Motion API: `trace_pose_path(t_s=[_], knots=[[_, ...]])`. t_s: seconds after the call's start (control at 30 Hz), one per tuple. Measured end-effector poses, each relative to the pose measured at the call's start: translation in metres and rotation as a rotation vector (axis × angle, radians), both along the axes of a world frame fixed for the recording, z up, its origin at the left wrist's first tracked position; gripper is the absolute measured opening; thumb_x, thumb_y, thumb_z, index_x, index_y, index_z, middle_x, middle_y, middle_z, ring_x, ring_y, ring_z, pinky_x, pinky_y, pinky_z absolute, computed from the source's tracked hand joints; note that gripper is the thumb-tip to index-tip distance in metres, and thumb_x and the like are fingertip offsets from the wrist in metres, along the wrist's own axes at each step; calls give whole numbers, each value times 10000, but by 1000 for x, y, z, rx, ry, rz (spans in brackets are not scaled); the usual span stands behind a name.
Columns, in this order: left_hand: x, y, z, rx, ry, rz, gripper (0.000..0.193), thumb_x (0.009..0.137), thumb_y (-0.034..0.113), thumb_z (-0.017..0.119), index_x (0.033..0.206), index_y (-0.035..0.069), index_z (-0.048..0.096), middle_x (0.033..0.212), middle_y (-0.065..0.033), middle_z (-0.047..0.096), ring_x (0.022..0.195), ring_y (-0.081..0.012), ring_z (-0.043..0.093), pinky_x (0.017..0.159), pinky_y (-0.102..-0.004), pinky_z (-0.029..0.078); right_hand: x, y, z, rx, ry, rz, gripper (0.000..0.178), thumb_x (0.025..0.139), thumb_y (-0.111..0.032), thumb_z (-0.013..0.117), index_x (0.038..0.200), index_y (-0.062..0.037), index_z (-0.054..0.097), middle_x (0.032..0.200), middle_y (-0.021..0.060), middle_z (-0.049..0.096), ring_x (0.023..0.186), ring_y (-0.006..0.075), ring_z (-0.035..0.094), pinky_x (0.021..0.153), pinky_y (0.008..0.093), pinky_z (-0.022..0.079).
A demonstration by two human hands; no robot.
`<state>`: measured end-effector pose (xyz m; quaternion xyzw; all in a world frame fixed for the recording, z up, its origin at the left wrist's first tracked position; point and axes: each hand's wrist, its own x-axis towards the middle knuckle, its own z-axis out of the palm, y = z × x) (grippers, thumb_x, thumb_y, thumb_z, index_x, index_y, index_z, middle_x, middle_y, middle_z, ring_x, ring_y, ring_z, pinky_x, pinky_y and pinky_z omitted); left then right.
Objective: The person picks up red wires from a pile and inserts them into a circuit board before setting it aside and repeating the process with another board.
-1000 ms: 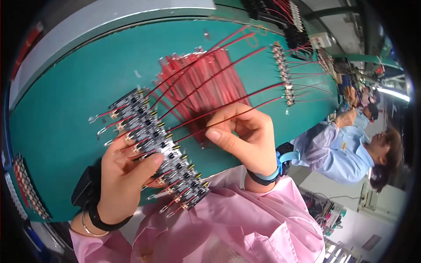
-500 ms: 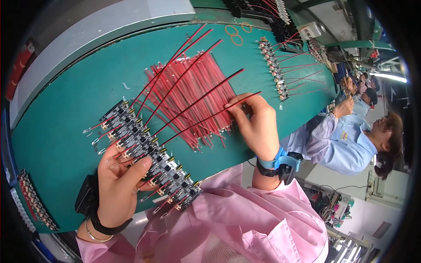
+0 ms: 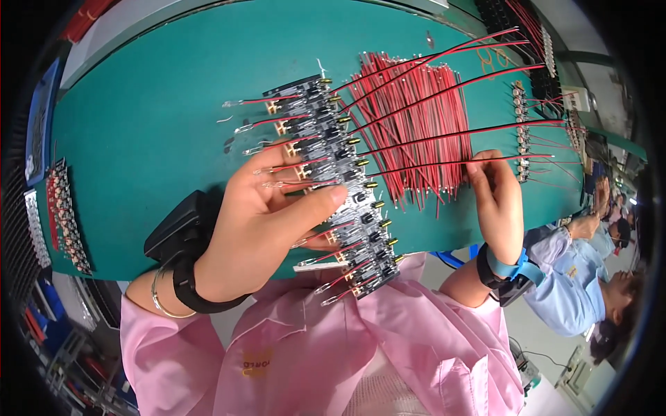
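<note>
My left hand point(image 3: 253, 225) grips a long strip of small black circuit boards point(image 3: 320, 130) from the side, thumb on top and fingers underneath. Short red wires with clear tips stick out along the strip's left edge. From its right edge, several long red-and-black wires reach across to the right. The lowest of these, a red-and-black wire point(image 3: 423, 166), runs to my right hand point(image 3: 501, 208), whose thumb and forefinger are pinched on it. Beneath the long wires, a pile of cut red-and-black wires point(image 3: 420, 118) lies on the green mat point(image 3: 166, 90).
Another wired strip of boards point(image 3: 522, 132) lies at the right, near rubber bands point(image 3: 487, 61). More board strips point(image 3: 64, 215) rest at the far left. A grey ledge point(image 3: 125, 35) borders the mat's back. Co-workers in blue point(image 3: 562, 291) sit at the right.
The view has shifted, so the mat and wire pile appear differently placed. The board strip is now more upright in the picture. Both hands keep their grips.
</note>
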<state>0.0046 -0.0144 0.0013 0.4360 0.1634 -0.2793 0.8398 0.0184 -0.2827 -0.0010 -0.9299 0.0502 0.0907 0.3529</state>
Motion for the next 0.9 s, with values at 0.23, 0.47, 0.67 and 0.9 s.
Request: trace_pose_path(t_s=[0.23, 0.47, 0.67, 0.9], knots=[[-2, 5, 0, -7, -1, 3, 292, 774, -6, 562, 1047, 2, 457, 937, -71, 584, 771, -137, 595, 589, -271, 542, -6, 11, 8, 202, -79, -70, 104, 820, -27, 515, 903, 32, 491, 730, 27, 529, 609, 83, 447, 562, 207, 374], [-2, 5, 2, 14, 7, 2, 274, 781, 4, 558, 1040, 4, 467, 937, -69, 584, 770, -133, 595, 588, -268, 541, -10, 21, 18, 616, -52, -124, 95, 814, 2, 498, 905, 27, 484, 764, 61, 540, 620, 90, 474, 564, 209, 401], [-2, 7, 0, -13, 19, 6, 271, 781, 8, 562, 1037, 6, 470, 934, -65, 585, 771, -128, 594, 588, -261, 539, -15, 55, 15, 994, -63, -82, 86, 799, 25, 497, 878, 25, 461, 812, 134, 557, 625, 117, 527, 535, 220, 442], [-5, 6, 5, -7, 14, -8, 269, 787, 12, 559, 1041, 10, 472, 936, -60, 584, 781, -128, 593, 594, -260, 539, -25, 86, 10, 1044, -139, -57, 185, 748, 103, 530, 899, 36, 448, 822, 154, 562, 651, 126, 548, 560, 206, 462]])
